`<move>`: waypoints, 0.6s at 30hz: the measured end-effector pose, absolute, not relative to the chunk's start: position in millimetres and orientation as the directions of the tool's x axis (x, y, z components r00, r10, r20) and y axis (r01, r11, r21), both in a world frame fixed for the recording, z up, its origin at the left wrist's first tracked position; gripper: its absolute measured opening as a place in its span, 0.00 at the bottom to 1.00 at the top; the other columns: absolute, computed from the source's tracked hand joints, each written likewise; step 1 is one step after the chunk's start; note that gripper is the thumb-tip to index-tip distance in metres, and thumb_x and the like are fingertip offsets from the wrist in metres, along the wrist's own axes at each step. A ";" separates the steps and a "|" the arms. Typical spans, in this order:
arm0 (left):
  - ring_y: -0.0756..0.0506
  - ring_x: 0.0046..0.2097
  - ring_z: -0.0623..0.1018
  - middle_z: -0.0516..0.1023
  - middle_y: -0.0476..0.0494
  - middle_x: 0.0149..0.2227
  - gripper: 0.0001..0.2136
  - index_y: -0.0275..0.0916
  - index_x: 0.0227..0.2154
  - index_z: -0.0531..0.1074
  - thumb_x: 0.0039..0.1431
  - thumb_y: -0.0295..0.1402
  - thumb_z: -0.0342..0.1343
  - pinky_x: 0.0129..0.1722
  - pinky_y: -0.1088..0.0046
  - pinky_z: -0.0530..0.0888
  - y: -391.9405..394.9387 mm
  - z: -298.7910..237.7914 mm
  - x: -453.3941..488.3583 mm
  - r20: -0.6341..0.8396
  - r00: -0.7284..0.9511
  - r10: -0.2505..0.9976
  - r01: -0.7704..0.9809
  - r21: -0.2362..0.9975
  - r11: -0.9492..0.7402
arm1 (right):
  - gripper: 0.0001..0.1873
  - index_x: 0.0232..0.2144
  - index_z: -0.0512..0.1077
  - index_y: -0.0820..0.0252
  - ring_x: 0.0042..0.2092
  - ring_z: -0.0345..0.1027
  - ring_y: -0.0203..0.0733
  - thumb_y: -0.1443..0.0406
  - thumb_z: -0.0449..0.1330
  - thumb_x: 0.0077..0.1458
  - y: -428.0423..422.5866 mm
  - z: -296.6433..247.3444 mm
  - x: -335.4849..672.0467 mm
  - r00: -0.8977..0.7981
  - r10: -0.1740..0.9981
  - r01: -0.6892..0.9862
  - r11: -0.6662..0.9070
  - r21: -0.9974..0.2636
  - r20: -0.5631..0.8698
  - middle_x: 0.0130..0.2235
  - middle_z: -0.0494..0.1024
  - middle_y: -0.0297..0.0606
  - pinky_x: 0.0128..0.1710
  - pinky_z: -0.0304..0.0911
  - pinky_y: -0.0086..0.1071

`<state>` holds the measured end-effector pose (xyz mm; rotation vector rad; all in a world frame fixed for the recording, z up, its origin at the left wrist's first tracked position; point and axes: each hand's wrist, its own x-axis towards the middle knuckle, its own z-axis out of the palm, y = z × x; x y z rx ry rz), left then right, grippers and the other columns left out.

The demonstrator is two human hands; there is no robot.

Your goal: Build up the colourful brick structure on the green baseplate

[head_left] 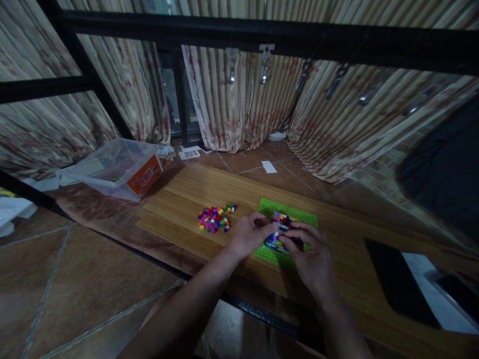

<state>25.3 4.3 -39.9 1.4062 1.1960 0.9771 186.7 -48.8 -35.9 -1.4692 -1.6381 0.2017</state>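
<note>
A block of small multicoloured toy building bricks (pixel 279 235) sits on a green studded baseplate (pixel 289 206) on the wooden board. My left hand (pixel 251 233) is at the block's left side, its thumb laid on the bricks and its fingers curled by the edge. From the right, my right hand (pixel 313 252) reaches over the block with thumb and forefinger closed close to its top. Whatever is between those fingertips is too small to make out. Both hands hide part of the block. Left of them lies a loose pile of coloured bricks (pixel 215 218).
A clear plastic box (pixel 112 169) with an orange label stands at the board's left end. On the right lie a black flat sheet (pixel 398 281), a white paper (pixel 430 286) and a dark phone-like object (pixel 458 296). A black metal bar (pixel 239 32) crosses before striped curtains (pixel 239 109).
</note>
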 end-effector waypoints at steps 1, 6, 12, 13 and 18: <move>0.51 0.28 0.71 0.73 0.50 0.25 0.11 0.35 0.29 0.73 0.51 0.40 0.58 0.28 0.77 0.67 8.0 -38.9 18.2 -0.002 0.183 0.983 0.175 0.984 -0.030 | 0.08 0.27 0.77 0.53 0.46 0.67 0.47 0.56 0.63 0.51 -49.2 -35.5 187.0 0.117 0.862 0.712 0.274 -0.647 0.494 0.42 0.75 0.38 0.48 0.60 0.44; 0.48 0.35 0.77 0.79 0.46 0.30 0.10 0.36 0.31 0.76 0.53 0.23 0.49 0.36 0.75 0.71 25.1 -31.3 -25.8 0.068 0.072 0.995 0.508 0.856 -0.095 | 0.09 0.28 0.76 0.54 0.46 0.68 0.45 0.57 0.61 0.53 -50.9 -34.9 190.2 0.196 0.857 0.678 0.233 -0.697 0.477 0.42 0.76 0.38 0.48 0.61 0.42; 0.45 0.40 0.79 0.82 0.44 0.38 0.17 0.41 0.38 0.78 0.50 0.21 0.49 0.43 0.74 0.72 21.4 -30.6 -41.1 0.062 0.233 0.970 0.796 0.561 -0.228 | 0.08 0.29 0.75 0.55 0.44 0.69 0.44 0.58 0.60 0.54 -51.0 -30.9 189.2 0.244 0.845 0.641 0.228 -0.733 0.476 0.41 0.76 0.38 0.46 0.62 0.41; 0.45 0.40 0.79 0.82 0.45 0.37 0.18 0.42 0.38 0.79 0.49 0.21 0.50 0.43 0.73 0.72 20.1 -31.1 -39.4 0.056 0.268 0.962 0.804 0.536 -0.255 | 0.09 0.29 0.75 0.55 0.44 0.69 0.44 0.58 0.60 0.54 -51.0 -30.1 188.4 0.241 0.847 0.638 0.230 -0.735 0.474 0.41 0.76 0.38 0.46 0.63 0.41; 0.44 0.40 0.78 0.81 0.43 0.36 0.15 0.42 0.35 0.79 0.49 0.22 0.52 0.44 0.71 0.71 17.9 -32.0 -34.4 0.027 0.309 0.951 0.844 0.454 -0.287 | 0.09 0.29 0.75 0.56 0.44 0.70 0.45 0.58 0.60 0.54 -51.1 -30.7 188.2 0.238 0.848 0.624 0.240 -0.743 0.473 0.40 0.76 0.39 0.46 0.63 0.41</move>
